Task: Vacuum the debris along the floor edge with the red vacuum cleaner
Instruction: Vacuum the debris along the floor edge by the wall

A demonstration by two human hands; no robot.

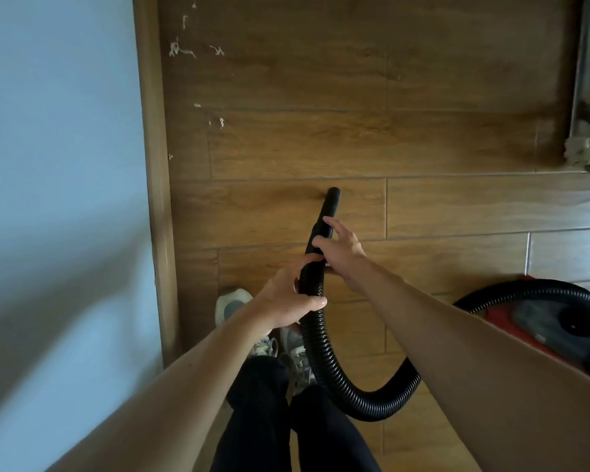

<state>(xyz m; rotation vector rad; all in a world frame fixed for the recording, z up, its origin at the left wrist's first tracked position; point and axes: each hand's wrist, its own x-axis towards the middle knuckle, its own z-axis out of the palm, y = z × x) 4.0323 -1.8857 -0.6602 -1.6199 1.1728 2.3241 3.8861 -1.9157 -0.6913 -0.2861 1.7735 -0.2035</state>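
Note:
A black ribbed vacuum hose (324,356) curves up from the red vacuum cleaner (545,325) at the right. Its black nozzle (331,199) points down at the wooden floor, clear of the wall. My left hand (286,301) is wrapped around the hose lower down. Just above it, my right hand (338,245) grips the hose near the nozzle, some fingers loose. White debris (181,51) lies scattered near the baseboard at the top left, with smaller bits (220,121) closer in, all well ahead of the nozzle.
A pale blue wall (58,165) with a wooden baseboard (155,165) runs along the left. My feet in light shoes (232,306) stand beside the baseboard. A dark furniture frame and a crumpled lump (583,149) sit at the upper right.

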